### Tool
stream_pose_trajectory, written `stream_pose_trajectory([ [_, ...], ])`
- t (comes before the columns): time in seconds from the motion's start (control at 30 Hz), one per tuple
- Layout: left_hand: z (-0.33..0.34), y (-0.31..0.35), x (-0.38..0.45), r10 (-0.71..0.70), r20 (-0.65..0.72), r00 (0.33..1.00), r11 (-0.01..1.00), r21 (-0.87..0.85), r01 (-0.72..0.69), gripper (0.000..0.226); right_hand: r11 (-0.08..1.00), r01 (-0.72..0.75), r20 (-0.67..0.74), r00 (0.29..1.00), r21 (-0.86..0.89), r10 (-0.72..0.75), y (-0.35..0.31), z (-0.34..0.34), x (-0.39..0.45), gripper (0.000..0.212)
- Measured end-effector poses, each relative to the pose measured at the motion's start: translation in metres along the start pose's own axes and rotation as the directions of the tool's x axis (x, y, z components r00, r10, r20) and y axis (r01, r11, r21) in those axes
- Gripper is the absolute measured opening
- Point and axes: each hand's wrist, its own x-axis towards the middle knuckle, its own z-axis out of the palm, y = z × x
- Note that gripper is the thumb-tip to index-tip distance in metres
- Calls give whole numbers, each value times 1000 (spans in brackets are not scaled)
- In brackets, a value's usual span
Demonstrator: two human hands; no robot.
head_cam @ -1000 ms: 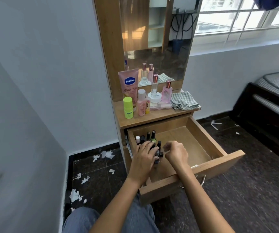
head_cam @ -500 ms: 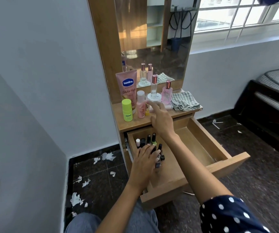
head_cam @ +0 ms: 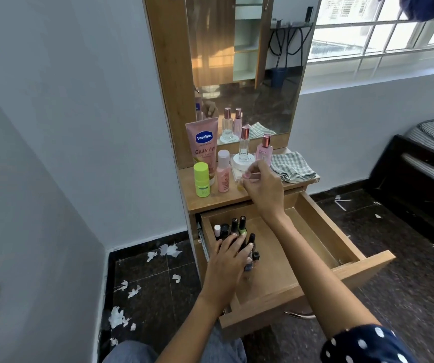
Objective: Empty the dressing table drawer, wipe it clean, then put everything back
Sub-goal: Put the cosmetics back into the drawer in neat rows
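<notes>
The wooden drawer (head_cam: 362,265) of the dressing table is pulled out. Several small nail polish bottles (head_cam: 242,226) stand in its left rear corner. My left hand (head_cam: 226,260) lies over the nearer bottles with fingers spread and fairly straight. My right hand (head_cam: 261,187) reaches over the drawer to the table top (head_cam: 210,204). Its fingertips pinch the top of a small yellow bottle (head_cam: 240,187) beside the pink bottle (head_cam: 223,171). The right half of the drawer floor is bare wood.
On the table top stand a Vaseline tube (head_cam: 203,145), a green roll-on (head_cam: 201,180), two perfume bottles (head_cam: 264,150), a white jar (head_cam: 242,161) and a folded checked cloth (head_cam: 291,167). Torn paper scraps (head_cam: 129,289) litter the dark floor. A bed (head_cam: 433,153) stands at the right.
My right hand left the drawer and rose to the table top, settling at the small yellow bottle. My left hand stayed on the nail polish bottles.
</notes>
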Motion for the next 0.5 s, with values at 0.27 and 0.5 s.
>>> stream_pose_trajectory([
  [0.27, -2, 2, 2, 21, -97, 995, 1000, -10, -22, 29, 986, -78, 118, 988, -147, 96, 31, -59, -70, 17],
  [0.5, -4, 2, 1, 1, -69, 998, 1000, -18, -2, 34, 949, -109, 317, 926, -296, 205, 53, -57, -100, 11],
])
